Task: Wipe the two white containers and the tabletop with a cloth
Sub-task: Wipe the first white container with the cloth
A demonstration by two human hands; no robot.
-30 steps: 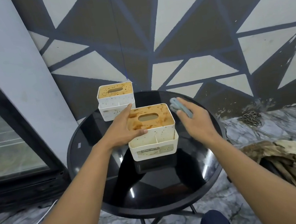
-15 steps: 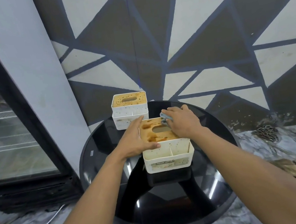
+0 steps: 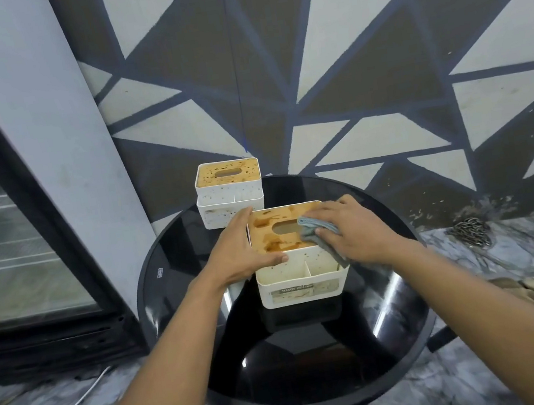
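Right hand (image 3: 357, 234) with grey cloth (image 3: 319, 233) atop near container (image 3: 301, 282) — left hand (image 3: 238, 253) round its side

Soft even light, glare on tabletop (image 3: 384, 311)

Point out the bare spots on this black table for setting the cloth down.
Widest: the tabletop between the near container and the near rim. Narrower strips lie outside the left hand and right hand. Crowded at back left around the far container.
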